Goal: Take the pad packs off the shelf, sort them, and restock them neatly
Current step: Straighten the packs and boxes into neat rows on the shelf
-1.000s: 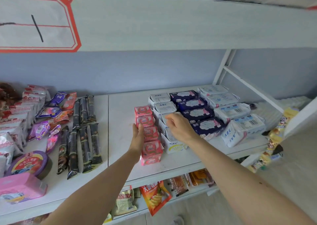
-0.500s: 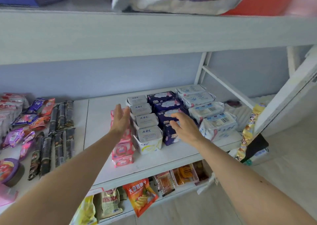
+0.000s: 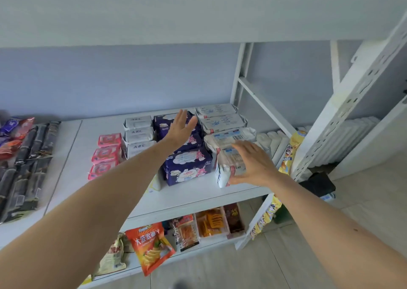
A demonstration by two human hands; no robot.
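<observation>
Shelf (image 3: 189,203), white, middle tier: pad packs stand in four front-to-back rows.

Row 1, leftmost: pink packs (image 3: 105,155), three showing, small, flat.
Row 2: white ABC packs (image 3: 139,134), three showing; the front of the row is hidden behind the left forearm.
Row 3: dark blue packs (image 3: 187,167) with cloud and rabbit print; the front one stands near the shelf edge.
Row 4, rightmost: white-and-blue packs (image 3: 220,121), with a barcode visible on the third from the back.

Left hand (image 3: 179,130): open, fingers straight and together, raised above the rear dark blue packs; whether it touches them is hard to judge, probably not. Nothing held.

Right hand (image 3: 253,164): grip open, fingers spread, palm laid against the right side of the front white-and-blue pack (image 3: 226,167), thumb along its lower front edge. Pack not lifted; it sits on the shelf.

Other stock: dark snack bars (image 3: 28,167) in rows on the left-hand section of the same shelf, purple and orange sachets (image 3: 13,132) behind them. Lower shelf: orange crisp bag (image 3: 149,247), leaning at the front edge, beside small orange and brown packets (image 3: 211,222).
</observation>
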